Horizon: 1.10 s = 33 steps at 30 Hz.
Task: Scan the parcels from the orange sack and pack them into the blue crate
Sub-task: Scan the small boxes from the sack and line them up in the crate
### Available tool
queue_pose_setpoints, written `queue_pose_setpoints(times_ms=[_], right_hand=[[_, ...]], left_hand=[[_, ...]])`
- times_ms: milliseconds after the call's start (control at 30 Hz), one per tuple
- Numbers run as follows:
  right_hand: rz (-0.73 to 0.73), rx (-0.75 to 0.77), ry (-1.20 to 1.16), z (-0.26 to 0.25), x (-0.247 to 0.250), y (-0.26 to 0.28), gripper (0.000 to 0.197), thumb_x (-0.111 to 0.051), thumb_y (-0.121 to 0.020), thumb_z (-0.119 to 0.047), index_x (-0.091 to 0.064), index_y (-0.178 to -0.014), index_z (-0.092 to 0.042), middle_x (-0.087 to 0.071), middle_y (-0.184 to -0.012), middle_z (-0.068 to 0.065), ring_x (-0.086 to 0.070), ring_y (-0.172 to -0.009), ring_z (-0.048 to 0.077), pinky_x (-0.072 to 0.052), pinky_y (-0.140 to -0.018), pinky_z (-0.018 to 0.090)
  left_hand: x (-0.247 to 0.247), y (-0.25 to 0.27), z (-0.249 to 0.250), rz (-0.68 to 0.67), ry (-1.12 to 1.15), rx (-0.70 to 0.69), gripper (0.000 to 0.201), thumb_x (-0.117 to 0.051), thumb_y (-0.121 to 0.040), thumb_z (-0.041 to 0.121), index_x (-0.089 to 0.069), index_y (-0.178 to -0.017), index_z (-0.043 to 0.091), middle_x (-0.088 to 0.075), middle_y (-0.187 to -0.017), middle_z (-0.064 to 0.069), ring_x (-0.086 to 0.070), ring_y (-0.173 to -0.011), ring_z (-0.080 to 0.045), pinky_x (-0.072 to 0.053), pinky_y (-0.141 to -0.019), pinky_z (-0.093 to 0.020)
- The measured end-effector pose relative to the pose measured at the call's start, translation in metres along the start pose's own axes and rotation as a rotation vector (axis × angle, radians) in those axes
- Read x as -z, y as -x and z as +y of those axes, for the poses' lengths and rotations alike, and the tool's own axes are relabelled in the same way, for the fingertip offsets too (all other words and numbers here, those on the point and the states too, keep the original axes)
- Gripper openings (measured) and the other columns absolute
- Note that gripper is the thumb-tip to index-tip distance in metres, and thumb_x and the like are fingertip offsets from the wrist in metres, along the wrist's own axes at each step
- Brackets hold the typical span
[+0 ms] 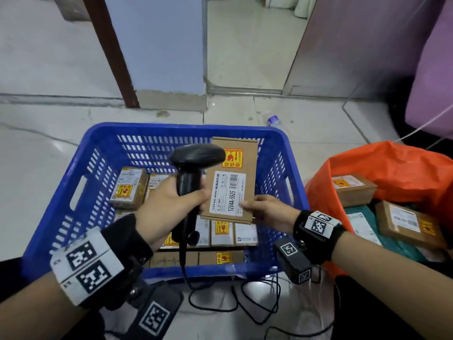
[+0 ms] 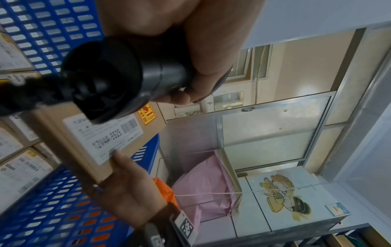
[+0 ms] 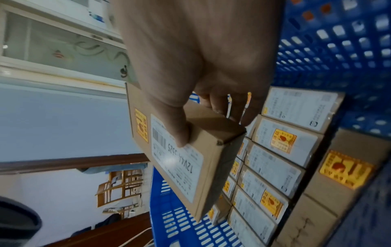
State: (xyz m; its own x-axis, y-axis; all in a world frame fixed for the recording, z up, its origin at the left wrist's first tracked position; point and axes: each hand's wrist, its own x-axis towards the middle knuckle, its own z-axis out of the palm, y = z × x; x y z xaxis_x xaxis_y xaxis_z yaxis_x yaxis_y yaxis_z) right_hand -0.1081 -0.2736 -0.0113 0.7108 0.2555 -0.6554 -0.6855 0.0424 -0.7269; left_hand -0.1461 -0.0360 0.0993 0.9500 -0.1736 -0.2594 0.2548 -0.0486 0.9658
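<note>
My right hand (image 1: 263,209) pinches a flat brown parcel (image 1: 231,179) by its near edge, thumb on the white label, and holds it label-up over the blue crate (image 1: 61,192). The same parcel (image 3: 186,163) shows in the right wrist view, thumb on top and fingers beneath. My left hand (image 1: 169,204) grips the handle of a black barcode scanner (image 1: 193,163), whose head points toward the parcel. In the left wrist view the scanner (image 2: 118,80) sits just above the parcel (image 2: 101,138). The orange sack (image 1: 392,168) lies open at the right.
Several labelled boxes (image 1: 130,187) line the crate floor in rows. More parcels (image 1: 411,224) lie in the sack's mouth. The scanner's black cable (image 1: 235,303) loops on the tiled floor in front of the crate. A clear bottle (image 1: 275,121) lies behind the crate.
</note>
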Motion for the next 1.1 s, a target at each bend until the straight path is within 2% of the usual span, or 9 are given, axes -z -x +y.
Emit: queue_pose_setpoints(times_ms=[233, 367, 467, 533, 633, 700, 800, 900, 1100], right_hand=[[0.002, 0.024, -0.151, -0.007, -0.016, -0.018, 0.054, -0.067, -0.084, 0.005, -0.049, -0.133, -0.004, -0.068, -0.121, 0.015, -0.069, -0.101, 0.027, -0.06, -0.078, 0.034], [-0.02, 0.067, -0.148, -0.013, -0.027, -0.025, 0.064, -0.075, -0.078, -0.002, -0.048, -0.135, -0.003, -0.069, -0.12, 0.013, -0.067, -0.109, 0.027, -0.055, -0.091, 0.035], [-0.031, 0.076, -0.141, -0.019, -0.044, -0.026, 0.074, -0.083, -0.071, -0.014, -0.049, -0.135, -0.003, -0.072, -0.1, 0.001, -0.07, -0.084, 0.012, -0.052, -0.083, 0.029], [-0.049, 0.076, -0.175, -0.021, -0.055, -0.026, 0.06, -0.082, -0.074, -0.015, -0.056, -0.127, -0.003, -0.067, -0.096, 0.001, -0.064, -0.072, 0.005, -0.051, -0.073, 0.022], [-0.099, 0.076, -0.22, -0.023, -0.069, -0.021, 0.026, -0.072, -0.084, -0.012, -0.064, -0.108, -0.013, -0.068, -0.104, 0.003, -0.064, -0.09, 0.011, -0.052, -0.078, 0.021], [-0.114, 0.074, -0.249, -0.021, -0.079, -0.014, 0.035, -0.073, -0.082, -0.014, -0.063, -0.115, -0.012, -0.068, -0.111, 0.005, -0.062, -0.1, 0.014, -0.052, -0.081, 0.021], [-0.137, 0.05, -0.242, -0.012, -0.089, -0.008, 0.054, -0.081, -0.07, -0.021, -0.06, -0.119, -0.013, -0.066, -0.111, 0.006, -0.063, -0.093, 0.011, -0.052, -0.079, 0.02], [-0.144, 0.031, -0.256, -0.001, -0.093, -0.001, 0.032, -0.074, -0.082, -0.013, -0.063, -0.111, -0.017, -0.073, -0.1, -0.002, -0.067, -0.088, 0.007, -0.05, -0.081, 0.022], [-0.155, 0.064, -0.251, -0.009, -0.089, 0.007, 0.053, -0.077, -0.073, -0.023, -0.058, -0.121, -0.017, -0.068, -0.117, 0.002, -0.06, -0.109, 0.016, -0.051, -0.085, 0.025]], left_hand=[[0.004, -0.006, -0.011, 0.026, -0.032, 0.068, 0.007, -0.063, -0.087, 0.007, -0.06, -0.091, 0.011, -0.059, -0.066, 0.003, -0.057, -0.062, -0.008, -0.046, -0.062, -0.021], [0.005, -0.009, -0.013, 0.034, -0.026, 0.063, 0.007, -0.063, -0.087, 0.006, -0.06, -0.091, 0.011, -0.061, -0.067, 0.002, -0.058, -0.062, -0.007, -0.047, -0.063, -0.021], [0.007, -0.011, -0.015, 0.088, -0.029, 0.021, 0.004, -0.064, -0.087, 0.005, -0.06, -0.089, 0.007, -0.063, -0.069, 0.0, -0.06, -0.062, -0.006, -0.05, -0.062, -0.02], [0.011, -0.014, -0.015, 0.144, -0.027, -0.013, 0.007, -0.066, -0.086, 0.006, -0.061, -0.09, 0.003, -0.066, -0.075, 0.001, -0.061, -0.067, -0.005, -0.05, -0.064, -0.021], [0.024, -0.02, -0.017, 0.224, -0.02, -0.031, 0.013, -0.068, -0.086, 0.012, -0.067, -0.099, 0.01, -0.071, -0.1, 0.001, -0.066, -0.092, -0.007, -0.052, -0.086, -0.035], [0.03, -0.022, -0.018, 0.273, 0.034, -0.041, 0.022, -0.066, -0.087, 0.009, -0.066, -0.108, 0.015, -0.07, -0.112, 0.002, -0.065, -0.107, -0.01, -0.05, -0.097, -0.037], [0.032, -0.023, -0.02, 0.285, 0.121, -0.048, 0.041, -0.065, -0.087, 0.003, -0.057, -0.125, 0.016, -0.067, -0.122, 0.006, -0.065, -0.108, -0.011, -0.053, -0.092, -0.034], [0.035, -0.023, -0.023, 0.277, 0.079, -0.054, 0.048, -0.068, -0.084, 0.001, -0.056, -0.128, 0.018, -0.066, -0.123, 0.007, -0.067, -0.106, -0.013, -0.055, -0.088, -0.039], [0.036, -0.025, -0.023, 0.284, -0.013, -0.084, 0.05, -0.066, -0.081, -0.008, -0.062, -0.122, 0.019, -0.07, -0.115, 0.008, -0.067, -0.104, -0.009, -0.056, -0.085, -0.035]])
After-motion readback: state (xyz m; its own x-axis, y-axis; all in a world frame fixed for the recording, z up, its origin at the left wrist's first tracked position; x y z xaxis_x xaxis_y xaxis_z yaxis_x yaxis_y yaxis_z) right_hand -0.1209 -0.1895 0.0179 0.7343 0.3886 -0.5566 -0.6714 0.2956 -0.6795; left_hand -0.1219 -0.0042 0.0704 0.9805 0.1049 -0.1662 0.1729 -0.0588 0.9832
